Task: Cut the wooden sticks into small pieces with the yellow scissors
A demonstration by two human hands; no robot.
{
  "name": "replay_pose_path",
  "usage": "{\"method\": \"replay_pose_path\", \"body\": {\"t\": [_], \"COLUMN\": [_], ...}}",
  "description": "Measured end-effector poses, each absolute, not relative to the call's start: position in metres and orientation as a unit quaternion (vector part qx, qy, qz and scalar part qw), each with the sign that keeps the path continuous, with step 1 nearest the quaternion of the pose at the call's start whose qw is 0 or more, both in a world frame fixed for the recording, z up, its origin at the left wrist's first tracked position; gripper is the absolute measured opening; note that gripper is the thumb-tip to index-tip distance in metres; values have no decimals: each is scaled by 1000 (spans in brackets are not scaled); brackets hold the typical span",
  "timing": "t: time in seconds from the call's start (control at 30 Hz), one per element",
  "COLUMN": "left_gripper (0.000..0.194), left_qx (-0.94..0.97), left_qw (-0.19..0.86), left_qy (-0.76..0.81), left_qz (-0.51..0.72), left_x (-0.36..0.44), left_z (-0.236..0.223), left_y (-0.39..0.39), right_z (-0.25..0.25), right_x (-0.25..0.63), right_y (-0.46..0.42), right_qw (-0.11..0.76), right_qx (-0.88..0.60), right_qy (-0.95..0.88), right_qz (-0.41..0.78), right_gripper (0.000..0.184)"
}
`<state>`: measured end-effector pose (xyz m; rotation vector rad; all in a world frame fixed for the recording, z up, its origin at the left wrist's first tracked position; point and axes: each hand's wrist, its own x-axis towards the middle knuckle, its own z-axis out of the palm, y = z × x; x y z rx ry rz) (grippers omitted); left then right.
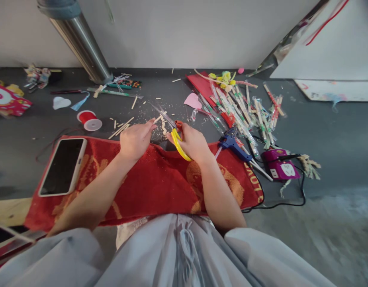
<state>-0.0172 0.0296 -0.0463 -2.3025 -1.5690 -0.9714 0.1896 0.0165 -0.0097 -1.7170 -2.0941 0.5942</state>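
Observation:
My right hand grips a pair of scissors by their yellow and red handles, blades pointing up and left. My left hand pinches a short wooden stick close to the blades. Both hands hover over the far edge of a red towel spread on the dark floor. Small wood offcuts lie under the blades.
A phone lies on the towel's left end. A red thread spool, loose sticks, a pile of wrapped chopsticks, a blue glue gun and a purple power strip sit around. A metal pipe rises at the back.

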Motion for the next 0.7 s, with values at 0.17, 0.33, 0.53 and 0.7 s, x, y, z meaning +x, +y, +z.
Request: {"method": "replay_pose_path", "body": {"t": [0.17,0.33,0.53,0.7], "left_gripper": [33,33,32,32], "left_qx": [-771,-771,-778,-775], "left_qw": [76,55,-27,-19], "left_qy": [-524,-521,-510,-509], "left_qz": [-353,-361,-366,-374], "left_x": [-14,-13,-7,-8], "left_z": [-46,-45,-45,-45], "left_y": [27,26,21,23], "right_z": [-14,-19,-20,-20], "right_x": [189,190,188,189], "right_y": [16,16,15,15], "right_qw": [208,233,235,241], "right_qx": [-597,-583,-562,-564], "right_qy": [-749,-755,-768,-766], "right_qz": [198,188,199,193], "right_gripper": [55,53,55,59]}}
